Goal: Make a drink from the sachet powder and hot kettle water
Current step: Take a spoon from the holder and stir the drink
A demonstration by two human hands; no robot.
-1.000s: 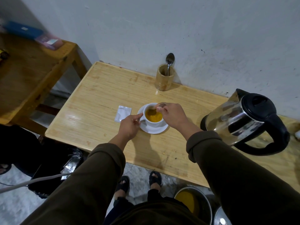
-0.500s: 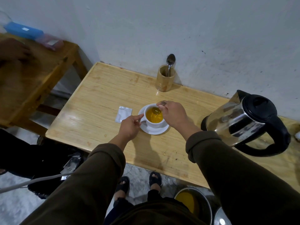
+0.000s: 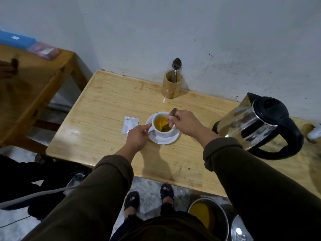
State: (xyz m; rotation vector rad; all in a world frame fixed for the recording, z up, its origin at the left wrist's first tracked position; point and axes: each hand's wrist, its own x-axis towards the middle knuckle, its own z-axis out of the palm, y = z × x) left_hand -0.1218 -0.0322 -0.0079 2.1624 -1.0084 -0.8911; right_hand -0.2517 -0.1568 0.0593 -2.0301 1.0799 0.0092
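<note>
A white cup [image 3: 160, 132] full of yellow-orange drink stands on a white saucer [image 3: 171, 139] in the middle of the wooden table [image 3: 104, 108]. My right hand [image 3: 184, 123] grips a metal spoon [image 3: 169, 121] whose bowl is dipped in the drink. My left hand [image 3: 138, 138] pinches the cup's handle on its left side. A silver sachet [image 3: 130, 124] lies flat just left of the saucer. The steel kettle [image 3: 257, 124] with black lid and handle stands at the right.
A wooden holder [image 3: 172, 86] with a second spoon [image 3: 176, 66] stands by the wall. A darker side table [image 3: 34, 84] with blue and pink boxes is at the left. On the floor are a pot of yellow liquid [image 3: 207, 216] and a grey cable [image 3: 31, 197].
My right hand has tilted the spoon so its handle now sticks up past the cup's far rim, its bowl moving round in the drink. My left hand stays on the cup's handle.
</note>
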